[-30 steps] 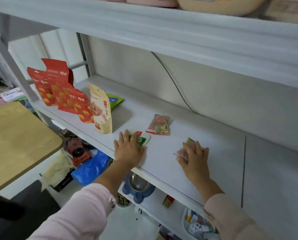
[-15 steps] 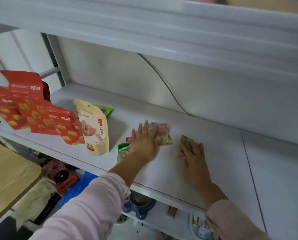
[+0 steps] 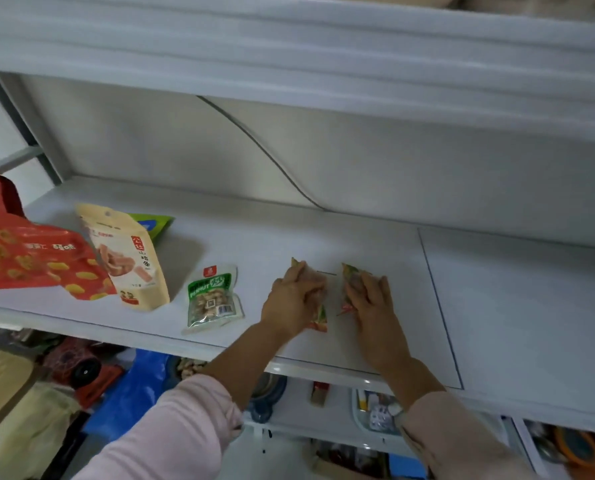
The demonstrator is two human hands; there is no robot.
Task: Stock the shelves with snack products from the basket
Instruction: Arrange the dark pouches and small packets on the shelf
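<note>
Snack packets (image 3: 210,308) are positioned along the white shelf (image 3: 358,233) in front of me. At the far left, the red bags (image 3: 29,261) stand leaning, printed with yellow pieces and partly cut off by the frame edge. Directly to their right, the cream pouch (image 3: 126,261) stands upright and touches the nearest red bag; its front shows reddish-brown sticks and a red label. Behind the cream pouch, a green packet (image 3: 154,224) shows only one upper corner. Further right, apart from the pouch, the peanut packet (image 3: 213,292) lies flat near the front edge of the shelf, green label upward, with nuts visible through its clear window. Next, my left hand (image 3: 294,301) lies palm down on a small packet (image 3: 321,318), fingers laid together over it, so that only the packet's top corner and lower end show. Just beside it, my right hand (image 3: 370,301) presses flat, fingers straight, on a second small packet (image 3: 350,273). The two hands lie side by side, close but not touching, and neither is wrapped round anything. A narrow strip of bare shelf separates the two small packets. A dark cable (image 3: 264,150) runs down the back wall (image 3: 427,174). Below, a lower shelf (image 3: 289,415) carries a blue bowl (image 3: 271,394); the other items there are too blurred to identify.
</note>
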